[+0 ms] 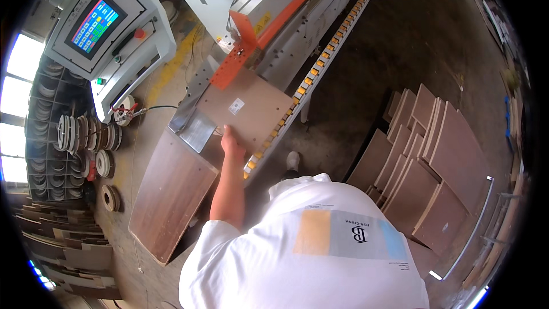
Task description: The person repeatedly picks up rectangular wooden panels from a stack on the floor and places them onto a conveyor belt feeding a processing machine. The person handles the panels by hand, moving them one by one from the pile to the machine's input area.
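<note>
My left hand (pixel 231 143) is at the near edge of a flat brown board (pixel 251 106). The thumb lies on the board's top, while most of the other fingers are hidden at its edge. A white label (pixel 236 106) is stuck on the board. The board rests on the machine's metal bed (pixel 197 130), its far corner beneath an orange guard (pixel 233 66). Along its right side runs a rail of yellow rollers (pixel 302 90). My right hand is out of sight.
A control panel with a lit screen (pixel 96 25) stands at the upper left. Stacked brown boards (pixel 423 160) rise at the right. A larger wood panel (pixel 171 194) sits left of my arm. Rolls of edging tape (pixel 86 133) are on the left floor.
</note>
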Motion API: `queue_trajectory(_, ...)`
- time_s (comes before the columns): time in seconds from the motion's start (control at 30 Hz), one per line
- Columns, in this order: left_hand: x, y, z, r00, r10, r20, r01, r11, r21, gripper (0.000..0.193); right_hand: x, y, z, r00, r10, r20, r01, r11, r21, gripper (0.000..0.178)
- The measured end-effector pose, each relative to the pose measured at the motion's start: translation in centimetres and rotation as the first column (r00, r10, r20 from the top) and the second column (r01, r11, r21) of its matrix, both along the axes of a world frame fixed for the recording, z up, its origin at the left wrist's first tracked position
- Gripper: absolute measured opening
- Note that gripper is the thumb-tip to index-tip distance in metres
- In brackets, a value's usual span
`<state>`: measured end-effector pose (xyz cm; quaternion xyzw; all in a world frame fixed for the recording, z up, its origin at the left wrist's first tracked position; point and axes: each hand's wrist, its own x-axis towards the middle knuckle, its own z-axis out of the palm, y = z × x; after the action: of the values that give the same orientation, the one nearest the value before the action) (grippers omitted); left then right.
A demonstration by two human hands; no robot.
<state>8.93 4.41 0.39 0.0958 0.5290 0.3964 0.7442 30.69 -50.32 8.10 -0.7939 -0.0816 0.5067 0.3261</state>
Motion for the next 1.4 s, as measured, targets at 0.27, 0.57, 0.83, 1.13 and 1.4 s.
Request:
queue_trajectory(0.27,4.3,2.1,-1.4,1.000,-0.003,-0.015,0.004,1.000,0.020,0.055,-0.7,-1.5,-3.9,1.000,-0.004,0.029,0.007,0.996,-0.092,0.040)
queue_trajectory(0.57,11.8,4.7,-3.3,0.987,-0.105,0.122,0.098,0.993,0.059,0.055,-3.1,-2.5,-9.1,0.988,0.094,0.125,-0.086,0.994,-0.064,0.041)
queue_trajectory(0.83,16.9,8.6,-5.8,0.943,-0.305,0.133,0.292,0.951,0.105,0.047,-5.8,-5.6,-15.7,0.968,-0.182,0.171,0.210,0.964,-0.164,0.044)
queue_trajectory(1.13,18.7,1.9,-2.8,0.840,-0.509,-0.185,0.541,0.769,0.340,0.024,-7.2,-10.9,-15.5,0.466,-0.884,0.044,0.873,0.467,0.143,0.040)
queue_trajectory(1.4,15.6,-16.0,-1.9,0.229,-0.941,-0.250,0.969,0.195,0.153,0.012,-1.1,-22.9,-15.9,-0.124,-0.988,-0.089,0.950,-0.144,0.278,0.035)
